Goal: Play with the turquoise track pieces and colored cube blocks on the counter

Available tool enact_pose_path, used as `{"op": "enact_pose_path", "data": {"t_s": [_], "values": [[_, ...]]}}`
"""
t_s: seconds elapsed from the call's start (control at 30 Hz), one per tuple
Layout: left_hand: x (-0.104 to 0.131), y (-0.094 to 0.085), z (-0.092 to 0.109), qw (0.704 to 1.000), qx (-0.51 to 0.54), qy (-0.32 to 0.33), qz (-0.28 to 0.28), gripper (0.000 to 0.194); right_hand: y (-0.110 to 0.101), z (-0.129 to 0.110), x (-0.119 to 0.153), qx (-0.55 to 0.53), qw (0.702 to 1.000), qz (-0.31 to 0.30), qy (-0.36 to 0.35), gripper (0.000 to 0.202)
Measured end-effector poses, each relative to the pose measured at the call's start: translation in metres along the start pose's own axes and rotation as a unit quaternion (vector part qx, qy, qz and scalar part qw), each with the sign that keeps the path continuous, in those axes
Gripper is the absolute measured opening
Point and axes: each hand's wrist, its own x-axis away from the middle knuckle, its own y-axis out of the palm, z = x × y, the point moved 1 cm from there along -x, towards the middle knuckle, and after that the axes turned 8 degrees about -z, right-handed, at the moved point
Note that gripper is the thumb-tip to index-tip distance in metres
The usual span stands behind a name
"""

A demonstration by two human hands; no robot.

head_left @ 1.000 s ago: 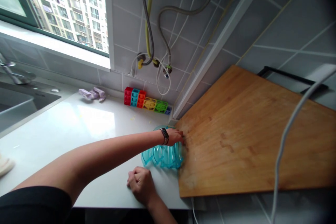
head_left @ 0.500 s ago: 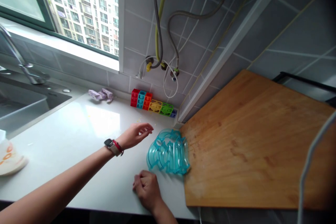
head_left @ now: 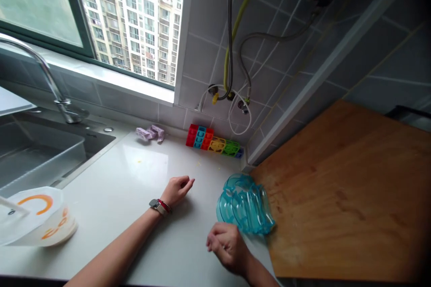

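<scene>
My left hand [head_left: 178, 190], with a watch and a red band at its wrist, rests over the white counter [head_left: 175, 242]; its fingers are curled in and nothing shows in them. My right hand [head_left: 228, 247] is closed in a loose fist with no object visible, just in front of some clear teal plastic pieces [head_left: 245, 206]. These curved pieces lie bunched against the wooden board, and the right hand overlaps their near edge in view; I cannot tell whether it touches them.
Coloured plastic blocks [head_left: 215, 141] stand in a row along the tiled wall, with lilac pieces [head_left: 150, 133] left of them. A wooden board [head_left: 340, 197] bounds the right side. Left are a sink [head_left: 97, 143], a faucet [head_left: 50, 76] and a lidded cup [head_left: 40, 219]. Hoses hang above.
The view has shifted, bringing more of the sink and the cup in. My left hand has curled its fingers and drawn back from the teal pieces. My right hand, still closed, is nearer them.
</scene>
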Motion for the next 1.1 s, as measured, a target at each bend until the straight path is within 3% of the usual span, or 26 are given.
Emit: {"op": "enact_pose_path", "data": {"t_s": [0.1, 0.17, 0.3, 0.4, 0.6, 0.8, 0.93, 1.1], "values": [[0.004, 0.003, -0.003, 0.999, 0.037, -0.008, 0.004, 0.046, -0.057, -0.028, -0.076, 0.119, 0.993, 0.017, 0.01, 0.044], [0.005, 0.003, -0.003, 0.998, 0.056, -0.013, 0.01, 0.046, -0.088, -0.032, -0.142, 0.251, 0.967, 0.028, 0.043, 0.044], [0.004, -0.001, -0.003, 0.996, 0.081, -0.022, 0.025, 0.046, -0.121, -0.01, -0.26, 0.33, 0.941, 0.0, 0.077, 0.035], [0.003, -0.005, -0.003, 0.995, 0.093, -0.033, 0.034, 0.045, -0.134, 0.013, -0.312, 0.381, 0.918, -0.036, 0.106, 0.027], [0.002, -0.009, -0.007, 0.991, 0.113, -0.053, 0.052, 0.045, -0.155, 0.043, -0.346, 0.453, 0.877, -0.107, 0.119, 0.035], [0.0, -0.003, -0.012, 0.988, 0.132, -0.044, 0.064, 0.047, -0.151, 0.061, -0.367, 0.507, 0.844, -0.145, 0.1, 0.034], [0.001, 0.001, -0.014, 0.986, 0.14, -0.052, 0.068, 0.046, -0.143, 0.065, -0.381, 0.518, 0.841, -0.132, 0.084, 0.036], [0.001, 0.002, -0.015, 0.985, 0.14, -0.069, 0.069, 0.045, -0.13, 0.069, -0.396, 0.491, 0.861, -0.117, 0.055, 0.042]]}}
